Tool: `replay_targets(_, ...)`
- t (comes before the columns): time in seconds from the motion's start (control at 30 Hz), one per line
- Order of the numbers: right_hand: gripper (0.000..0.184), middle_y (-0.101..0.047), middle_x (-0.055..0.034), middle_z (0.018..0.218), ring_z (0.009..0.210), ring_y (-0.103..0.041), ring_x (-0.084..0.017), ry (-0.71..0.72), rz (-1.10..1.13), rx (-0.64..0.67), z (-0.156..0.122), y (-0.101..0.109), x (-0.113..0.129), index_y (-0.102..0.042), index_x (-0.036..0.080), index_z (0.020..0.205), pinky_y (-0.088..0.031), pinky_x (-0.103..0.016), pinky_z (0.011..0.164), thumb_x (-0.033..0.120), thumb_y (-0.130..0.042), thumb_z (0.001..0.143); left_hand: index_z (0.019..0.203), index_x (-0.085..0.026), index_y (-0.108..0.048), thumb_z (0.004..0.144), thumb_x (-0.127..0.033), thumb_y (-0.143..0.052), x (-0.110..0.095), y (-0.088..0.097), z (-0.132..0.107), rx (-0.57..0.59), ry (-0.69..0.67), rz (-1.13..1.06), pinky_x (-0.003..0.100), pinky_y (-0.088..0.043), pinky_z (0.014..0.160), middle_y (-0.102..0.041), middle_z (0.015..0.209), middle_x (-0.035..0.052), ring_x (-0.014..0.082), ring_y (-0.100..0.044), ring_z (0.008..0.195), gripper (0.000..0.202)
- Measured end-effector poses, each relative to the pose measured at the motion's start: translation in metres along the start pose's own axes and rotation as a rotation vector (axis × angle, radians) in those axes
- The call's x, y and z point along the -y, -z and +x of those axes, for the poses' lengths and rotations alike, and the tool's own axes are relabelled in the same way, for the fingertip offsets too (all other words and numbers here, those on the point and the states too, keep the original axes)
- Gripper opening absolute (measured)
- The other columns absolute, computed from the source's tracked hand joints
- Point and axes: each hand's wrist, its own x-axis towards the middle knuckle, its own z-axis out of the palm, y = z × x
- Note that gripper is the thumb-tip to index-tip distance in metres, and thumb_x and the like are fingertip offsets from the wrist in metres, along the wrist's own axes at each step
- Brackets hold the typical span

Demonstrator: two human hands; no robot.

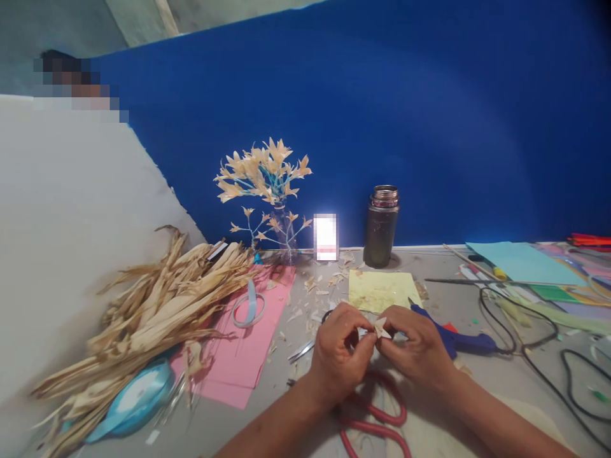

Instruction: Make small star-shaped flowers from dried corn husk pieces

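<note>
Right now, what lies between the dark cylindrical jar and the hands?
Head view: a pale yellow paper sheet lies between the jar and the left hand and right hand, which pinch a pale husk piece.

A small, pale, pointed husk piece [381,328] sits pinched between left hand [340,353] and right hand [416,348].

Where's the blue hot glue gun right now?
In the head view, the blue hot glue gun lies on the grey table right of centre, just behind the right hand, its tip by the yellow paper sheet.
</note>
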Motion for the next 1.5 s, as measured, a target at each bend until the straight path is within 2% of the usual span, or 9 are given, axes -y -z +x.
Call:
replay_targets(0.33,0.023,-0.051,0.0033,0.057,0.053,-0.046,-0.013,0.016,-0.099,-0.010,-0.004,-0.002,-0.004,-0.048,0.021,0.062,-0.030,-0.025,0.055,0.011,-0.057,0.080,0.085,-0.017,-0.067,0.090,-0.012,-0.061,0.006,0.001,0.000,0.002,0.079,-0.024,0.024,-0.044,0.070,-0.066,0.082,0.0034,0.0143,-0.059,0.077,0.010)
replay_targets(0.6,0.025,-0.059,-0.0008,0.062,0.059,-0.050,-0.017,0.074,-0.240,0.051,-0.005,0.002,0.000,-0.055,0.021,0.066,-0.029,-0.030,0.060,0.014,-0.056,0.090,0.080,-0.018,-0.071,0.082,-0.011,-0.068,0.005,-0.003,0.000,-0.020,0.323,-0.181,0.023,-0.042,0.066,-0.064,0.080,0.0016,0.0136,-0.057,0.073,0.008)
replay_targets(0.9,0.029,-0.060,-0.0025,0.063,0.059,-0.050,-0.017,0.044,-0.250,0.142,-0.004,0.005,0.011,-0.054,0.021,0.066,-0.029,-0.031,0.060,0.017,-0.053,0.094,0.079,-0.018,-0.068,0.087,-0.020,-0.063,0.005,-0.006,-0.004,-0.040,0.397,-0.224,0.023,-0.043,0.065,-0.062,0.081,0.0019,0.0140,-0.056,0.073,0.010)
replay_targets(1.0,0.021,-0.065,-0.0039,0.069,0.062,-0.056,-0.017,0.009,-0.121,0.130,-0.002,0.002,0.010,-0.061,0.019,0.075,-0.035,-0.030,0.062,0.018,-0.053,0.095,0.078,-0.018,-0.067,0.087,-0.024,-0.064,0.007,-0.007,-0.004,-0.059,0.478,-0.292,0.022,-0.041,0.058,-0.061,0.080,0.0014,0.0120,-0.053,0.067,0.011)
replay_targets(1.07,0.019,-0.069,-0.0041,0.072,0.064,-0.059,-0.017,-0.086,0.039,0.134,0.000,0.001,0.010,-0.065,0.019,0.081,-0.040,-0.029,0.063,0.022,-0.053,0.095,0.076,-0.018,-0.065,0.085,-0.025,-0.066,0.008,-0.008,-0.003,-0.081,0.534,-0.341,0.021,-0.038,0.053,-0.059,0.078,0.0000,0.0098,-0.049,0.060,0.012)
replay_targets(1.23,0.028,-0.064,0.0009,0.062,0.058,-0.055,-0.015,-0.611,0.601,0.246,0.002,-0.002,0.009,-0.064,0.019,0.066,-0.040,-0.026,0.055,0.033,-0.062,0.090,0.072,-0.016,-0.064,0.080,-0.027,-0.071,0.006,-0.008,0.002,-0.075,0.622,-0.499,0.019,-0.033,0.045,-0.052,0.073,-0.0031,0.0048,-0.042,0.048,0.015)
replay_targets(1.3,0.029,-0.063,0.0016,0.061,0.056,-0.054,-0.013,-0.746,0.842,0.274,0.002,-0.003,0.006,-0.063,0.018,0.065,-0.040,-0.025,0.055,0.036,-0.068,0.087,0.072,-0.015,-0.066,0.079,-0.030,-0.073,0.005,-0.006,0.004,-0.041,0.640,-0.561,0.019,-0.033,0.044,-0.052,0.073,-0.0030,0.0043,-0.043,0.047,0.018)
replay_targets(1.4,0.034,-0.062,0.0015,0.059,0.054,-0.053,-0.013,-0.800,1.040,0.338,0.002,-0.001,-0.001,-0.062,0.018,0.065,-0.040,-0.025,0.054,0.044,-0.074,0.082,0.074,-0.014,-0.071,0.078,-0.034,-0.077,0.005,-0.002,0.006,0.025,0.648,-0.612,0.020,-0.035,0.045,-0.055,0.075,-0.0012,0.0044,-0.045,0.047,0.022)
replay_targets(1.5,0.041,-0.060,0.0018,0.057,0.052,-0.050,-0.012,-0.754,0.998,0.411,0.006,0.005,-0.009,-0.063,0.017,0.062,-0.038,-0.025,0.053,0.052,-0.077,0.078,0.073,-0.013,-0.074,0.072,-0.036,-0.083,0.005,0.001,0.007,0.045,0.639,-0.655,0.020,-0.037,0.045,-0.058,0.077,0.0006,0.0057,-0.048,0.050,0.024)
